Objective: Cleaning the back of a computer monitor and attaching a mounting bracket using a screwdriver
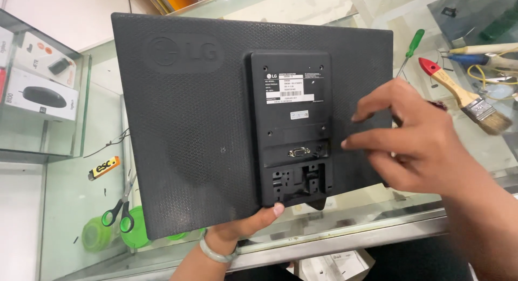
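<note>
I have the black monitor (pixel 216 113) turned back-side up over the glass counter (pixel 75 194), its textured rear shell facing me with the raised centre panel, the white label and the port below it in plain view. My left hand (pixel 245 227) comes up from underneath at the lower edge, near the stand slot, and its fingers (pixel 275 210) are closed on that edge, thumb tip showing over the rim, so the weight rests there; a pale bangle sits on that wrist. My right hand (pixel 415 140) hovers at the monitor's right side, wrist bent, forearm reaching in from the lower right, its fingers (pixel 372 109) spread and loose, pointing left toward the centre panel and gripping nothing. I judge this to be the looking-over stage, the back being checked for its screws and catches. The next move, as I see it, calls for a steady left hold and a tool within reach: the green-handled screwdriver (pixel 413 48) and the brush (pixel 464 95) with its red-tipped wooden handle lie just beyond my right hand, and green-handled scissors (pixel 120 211) lie on the counter to the left.
</note>
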